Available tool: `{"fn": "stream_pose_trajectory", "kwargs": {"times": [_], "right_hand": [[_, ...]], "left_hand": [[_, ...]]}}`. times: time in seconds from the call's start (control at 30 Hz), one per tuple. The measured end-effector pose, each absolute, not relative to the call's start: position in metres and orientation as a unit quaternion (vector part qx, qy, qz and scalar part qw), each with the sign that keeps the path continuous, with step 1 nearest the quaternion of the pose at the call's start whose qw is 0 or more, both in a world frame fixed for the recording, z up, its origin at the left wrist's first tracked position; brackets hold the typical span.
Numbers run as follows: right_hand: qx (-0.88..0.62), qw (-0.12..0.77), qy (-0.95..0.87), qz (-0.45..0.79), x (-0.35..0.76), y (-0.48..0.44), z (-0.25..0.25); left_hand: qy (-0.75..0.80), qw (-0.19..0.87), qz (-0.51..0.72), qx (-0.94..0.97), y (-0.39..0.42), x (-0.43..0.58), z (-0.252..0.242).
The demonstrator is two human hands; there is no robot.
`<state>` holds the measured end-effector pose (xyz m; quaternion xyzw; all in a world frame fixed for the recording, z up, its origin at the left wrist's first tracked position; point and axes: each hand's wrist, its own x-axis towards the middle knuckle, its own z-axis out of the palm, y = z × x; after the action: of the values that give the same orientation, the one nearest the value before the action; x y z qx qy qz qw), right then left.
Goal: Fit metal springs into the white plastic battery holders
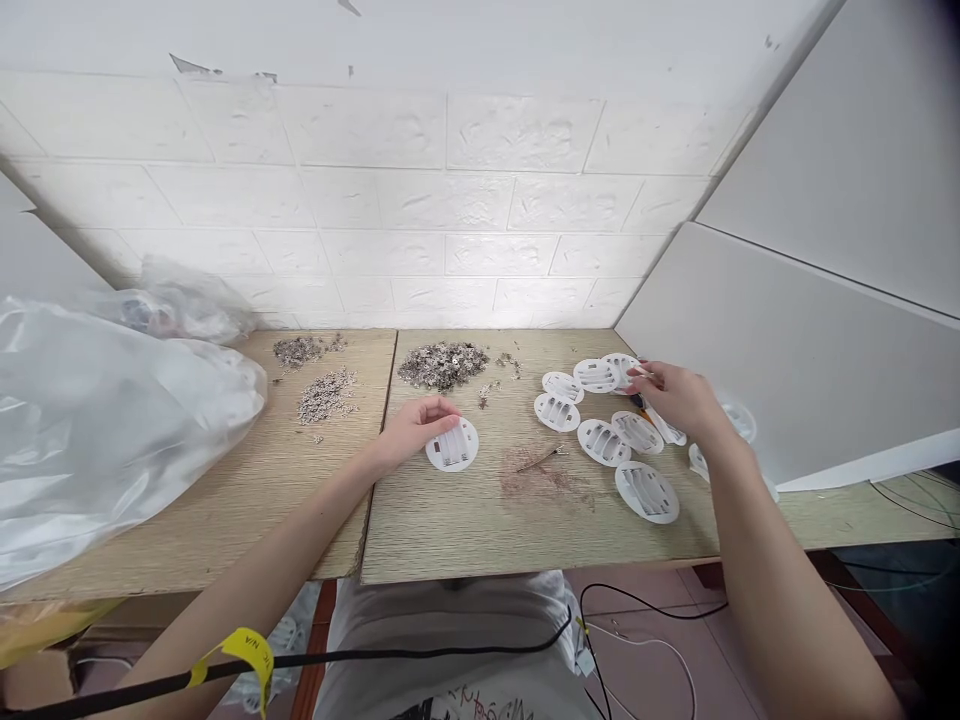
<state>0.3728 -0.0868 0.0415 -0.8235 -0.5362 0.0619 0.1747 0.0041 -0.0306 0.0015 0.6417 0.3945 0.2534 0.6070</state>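
Observation:
My left hand (421,428) grips the upper left edge of a round white plastic battery holder (454,446), its slotted side up, at the table's middle. Small metal pieces show near its lower edge. Over to the right, my right hand (675,398) has its fingers pinched at the edge of another white battery holder (619,370), at the back of a loose ring of several such holders (646,491). An orange and black tool (641,404) lies partly hidden beneath this hand. A thin brown strip with a metal piece (540,460) rests between the hands.
A heap of small metal contacts (442,366) lies behind my left hand, with smaller piles of metal parts (326,397) farther left. A large plastic bag (120,420) covers the left side. White panels (810,340) border the right. A black cable (420,654) crosses in front.

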Motion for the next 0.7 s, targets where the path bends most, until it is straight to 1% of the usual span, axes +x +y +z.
{"fn": "stream_pose_trajectory", "kwargs": {"times": [0.07,0.13,0.23,0.33,0.4,0.47,0.6,0.7], "right_hand": [[-0.796,0.149,-0.583,0.063,0.378,-0.092,0.041],[-0.766,0.097,-0.633,0.065,0.385,-0.096,0.038],[-0.740,0.015,-0.672,0.024,0.393,-0.096,0.030],[-0.729,-0.014,-0.685,-0.004,0.394,-0.095,0.022],[-0.732,-0.003,-0.681,-0.005,0.392,-0.094,0.020],[-0.731,0.029,-0.682,0.006,0.389,-0.096,0.024],[-0.737,0.155,-0.656,0.055,0.388,-0.107,0.041],[-0.787,0.223,-0.574,0.041,0.390,-0.119,0.054]], "left_hand": [[0.395,0.605,0.253,0.643,-0.030,0.004,0.001],[0.395,0.604,0.254,0.644,-0.030,0.004,0.000],[0.394,0.609,0.257,0.639,-0.030,0.005,0.000],[0.392,0.610,0.256,0.639,-0.030,0.005,-0.001],[0.393,0.608,0.255,0.641,-0.029,0.005,-0.001],[0.393,0.608,0.257,0.640,-0.029,0.005,-0.002],[0.393,0.610,0.263,0.636,-0.030,0.005,0.000],[0.397,0.607,0.254,0.640,-0.031,0.005,0.002]]}}
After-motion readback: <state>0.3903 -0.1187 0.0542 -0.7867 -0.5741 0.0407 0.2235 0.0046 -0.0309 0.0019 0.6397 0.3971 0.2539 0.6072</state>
